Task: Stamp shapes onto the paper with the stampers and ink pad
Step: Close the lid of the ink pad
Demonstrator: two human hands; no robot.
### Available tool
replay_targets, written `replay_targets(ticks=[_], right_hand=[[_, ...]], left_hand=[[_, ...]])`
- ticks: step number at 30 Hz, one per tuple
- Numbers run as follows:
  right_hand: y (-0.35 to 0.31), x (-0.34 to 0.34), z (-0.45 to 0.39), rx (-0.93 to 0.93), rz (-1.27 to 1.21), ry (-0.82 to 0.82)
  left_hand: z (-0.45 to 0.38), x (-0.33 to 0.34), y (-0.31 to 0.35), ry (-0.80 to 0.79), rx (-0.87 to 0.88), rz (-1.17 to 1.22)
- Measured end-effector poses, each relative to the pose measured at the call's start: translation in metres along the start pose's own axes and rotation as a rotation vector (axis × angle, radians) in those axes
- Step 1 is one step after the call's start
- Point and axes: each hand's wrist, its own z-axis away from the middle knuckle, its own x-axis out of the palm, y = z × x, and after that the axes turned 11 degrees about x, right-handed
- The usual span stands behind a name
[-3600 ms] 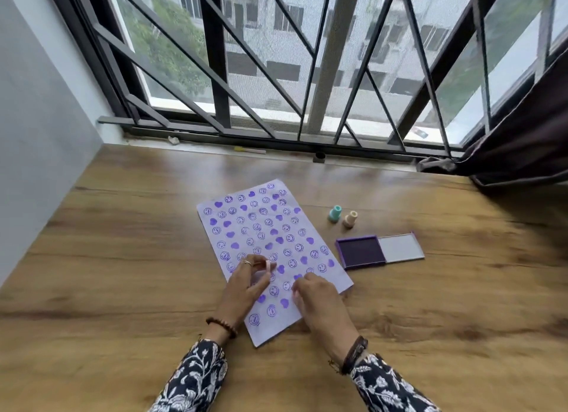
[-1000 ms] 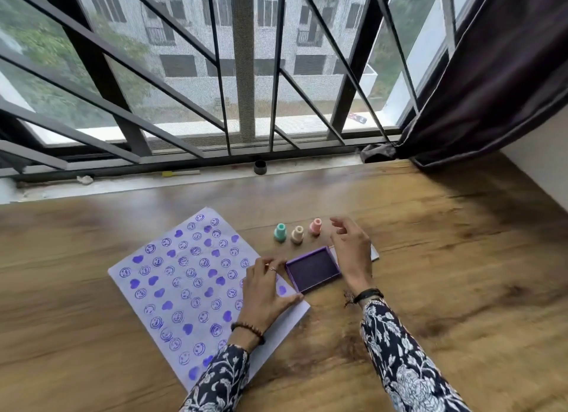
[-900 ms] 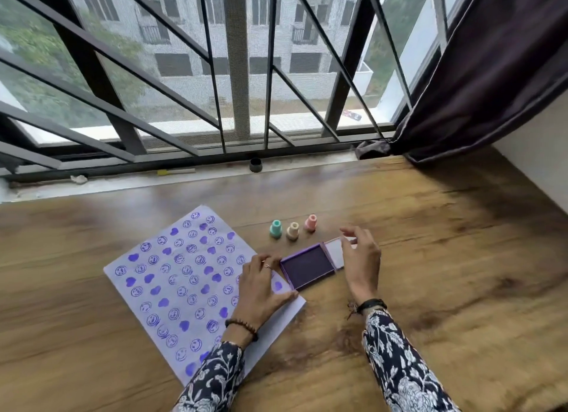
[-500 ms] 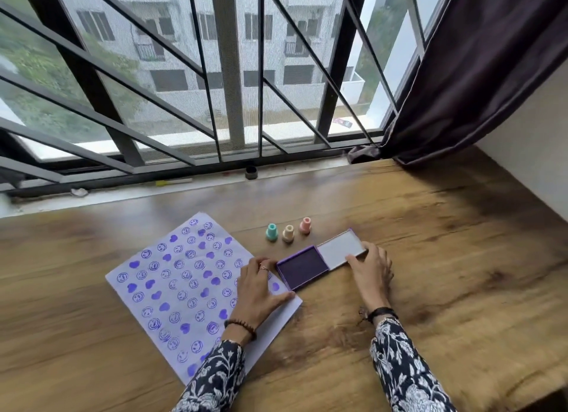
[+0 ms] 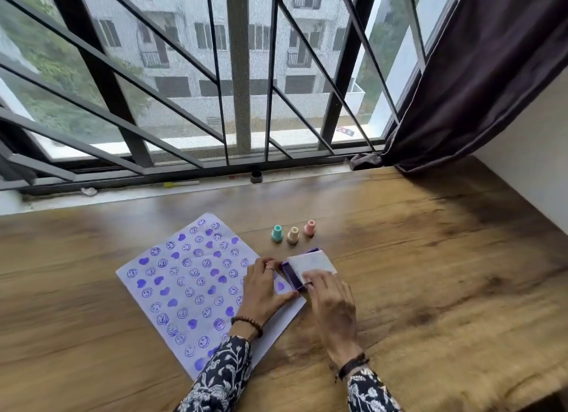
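Closing ink pad [image 5: 294,273] lid [image 5: 311,262], right hand [image 5: 330,301].

Your left hand [image 5: 263,291] is lying flat, palm down, fingers extended toward the far right. Your right hand [image 5: 330,301] is resting alongside it, fingertips [image 5: 309,279] pressing downward, wrist straight.

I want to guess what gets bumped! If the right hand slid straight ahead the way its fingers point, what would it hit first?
The right hand already rests its fingertips on the ink pad's lid. Farther along, it would probably reach the peach stamper or pink stamper, though depth is hard to judge.
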Motion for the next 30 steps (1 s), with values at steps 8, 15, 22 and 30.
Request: replay_targets(ticks=[8,15,22,30], right_hand=[[0.004,0.007,-0.003,0.102,-0.050,-0.068],[-0.006,0.014,-0.026,0.402,-0.054,-0.251],[-0.005,0.007,-0.030,0.412,-0.116,-0.270],[-0.005,0.003,-0.030,0.403,-0.129,-0.405]], left_hand=[[0.000,0.002,-0.001,0.008,0.009,0.014],[-0.002,0.001,-0.004,-0.007,0.013,0.021],[-0.002,0.003,-0.007,-0.008,0.013,0.014],[-0.003,0.004,-0.011,-0.034,0.026,0.014]])
